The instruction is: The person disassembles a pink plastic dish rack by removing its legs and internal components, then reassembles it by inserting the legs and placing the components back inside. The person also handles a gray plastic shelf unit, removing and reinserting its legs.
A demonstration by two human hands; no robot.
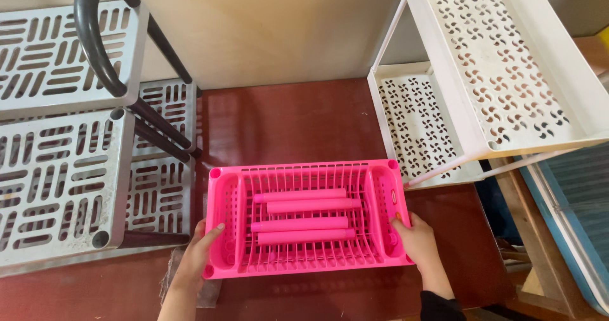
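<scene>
Dark reddish-brown floor (298,121) runs up to a pale beige wall (266,23), and on it, between two racks, lies the bright pink slotted plastic shelf tray (304,257) that we hold at both short ends. Our left hand (202,248) wraps the tray's left end, the thumb hooked over the rim and the other fingers curled out of sight beneath; our right hand (415,235) clasps the right end the same way, its fingers (401,221) pressed over the edge into the side compartment. Both hands are closed on the tray, not loose. Four pink plastic tubes (304,218) lie side by side along the ribbed middle of the tray, unfastened as far as we can tell. To our left stands a grey slotted plastic rack with black tubular posts (63,156); to our right stands a cream perforated plastic rack with thin pale posts (482,73), its lower shelf just beside the tray's far right corner. We judge the tray light and fairly stiff, though thin moulded ribs may flex if gripped in the centre, so the solid end rims are the sound places to hold. The smooth tubes look apt to roll, so we would keep the tray level.
</scene>
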